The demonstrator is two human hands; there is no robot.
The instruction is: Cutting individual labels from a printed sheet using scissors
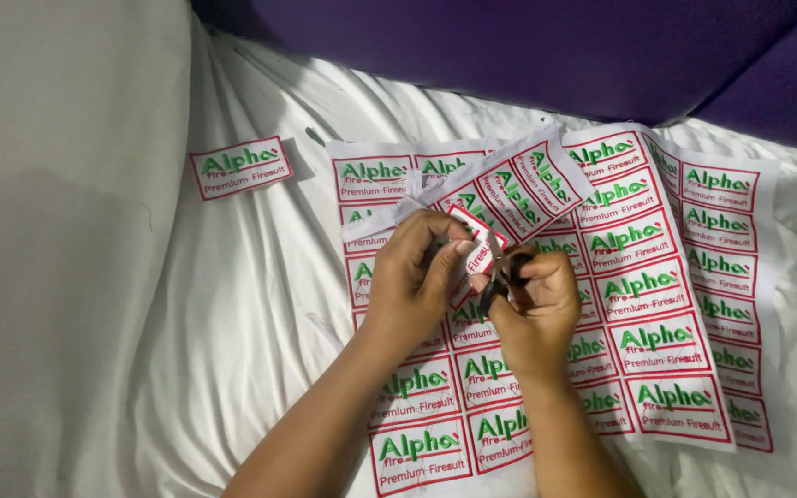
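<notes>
Red-bordered white label strip [500, 198], green-lettered

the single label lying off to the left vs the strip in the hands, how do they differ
The single label is one cut-out piece; the strip holds several labels joined together. The single label lies flat and untouched on the white cloth; the strip is lifted and bent in the left hand. Both have red borders and green print.
</notes>
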